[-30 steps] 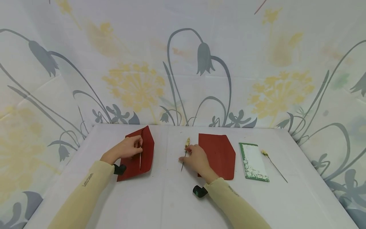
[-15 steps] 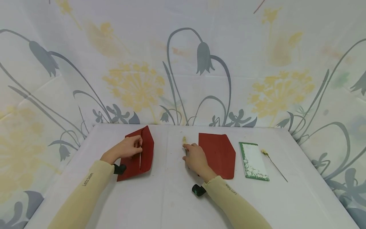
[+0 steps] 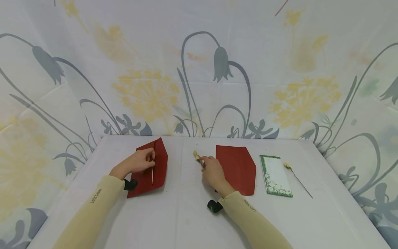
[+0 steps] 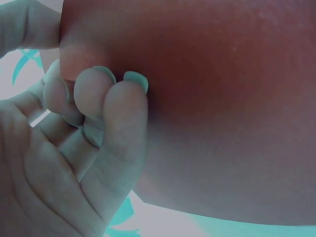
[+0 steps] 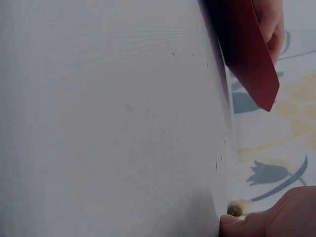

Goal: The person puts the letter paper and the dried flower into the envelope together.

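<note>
My left hand (image 3: 139,161) pinches the opening edge of a red envelope (image 3: 161,160) at the left of the table, its flap spread out to the right. The left wrist view shows the thumb and curled fingers at the edge of the red paper (image 4: 222,89). Just left of a second red envelope (image 3: 237,169), my right hand (image 3: 215,174) holds a small dried flower (image 3: 196,155) by its stem. The pale yellow flower head points up and left; most of the stem is hidden under the hand. That flower head (image 5: 237,208) also shows beside the fingertips in the right wrist view.
Right of the second envelope lies a white card with a green floral border (image 3: 276,175). Beside it is another yellow dried flower (image 3: 298,180) on a long thin stem. A flower-printed cloth (image 3: 199,86) hangs behind the white table (image 3: 177,221).
The dried flower has turned in my right hand, its head swinging left and its stem going under the hand. The right hand has shifted slightly. The left hand has stayed on the envelope.
</note>
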A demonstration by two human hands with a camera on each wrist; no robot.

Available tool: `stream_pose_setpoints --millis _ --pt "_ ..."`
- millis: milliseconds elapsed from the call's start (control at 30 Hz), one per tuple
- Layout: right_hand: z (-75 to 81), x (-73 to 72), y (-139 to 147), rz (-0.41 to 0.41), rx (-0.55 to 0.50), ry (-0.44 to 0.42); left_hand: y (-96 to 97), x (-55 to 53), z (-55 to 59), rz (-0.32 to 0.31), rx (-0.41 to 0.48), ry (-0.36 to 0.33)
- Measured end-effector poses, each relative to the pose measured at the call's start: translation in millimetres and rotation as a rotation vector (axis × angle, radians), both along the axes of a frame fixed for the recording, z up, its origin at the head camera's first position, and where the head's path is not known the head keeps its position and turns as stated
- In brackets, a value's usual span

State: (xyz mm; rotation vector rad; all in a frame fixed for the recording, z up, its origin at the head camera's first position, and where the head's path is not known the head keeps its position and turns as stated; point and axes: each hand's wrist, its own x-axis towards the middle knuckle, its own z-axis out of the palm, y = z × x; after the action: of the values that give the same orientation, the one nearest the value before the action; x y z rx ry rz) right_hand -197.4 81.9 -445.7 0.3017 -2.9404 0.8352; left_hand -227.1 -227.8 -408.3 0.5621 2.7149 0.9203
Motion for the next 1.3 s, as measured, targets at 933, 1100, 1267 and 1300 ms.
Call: stream_pose_setpoints --millis 933,1100,1267,1300 --pt "10.8 -3.0 -2 0.034 -0.007 -0.131 1.4 -1.9 -2.3 -0.011 -0.008 -0.055" --pt "17.0 -0.9 -1 0.036 -0.024 -0.144 0.8 -2.1 -1.7 -0.017 -0.013 -0.041" --pt "24.3 0.9 1 0.041 -0.025 -0.122 0.9 -2.9 -0.8 -0.016 -0.007 -0.043" --pt "25.7 0.9 2 0.039 -0.029 -0.117 1.0 -3.0 -0.7 -0.016 -0.004 -0.045"
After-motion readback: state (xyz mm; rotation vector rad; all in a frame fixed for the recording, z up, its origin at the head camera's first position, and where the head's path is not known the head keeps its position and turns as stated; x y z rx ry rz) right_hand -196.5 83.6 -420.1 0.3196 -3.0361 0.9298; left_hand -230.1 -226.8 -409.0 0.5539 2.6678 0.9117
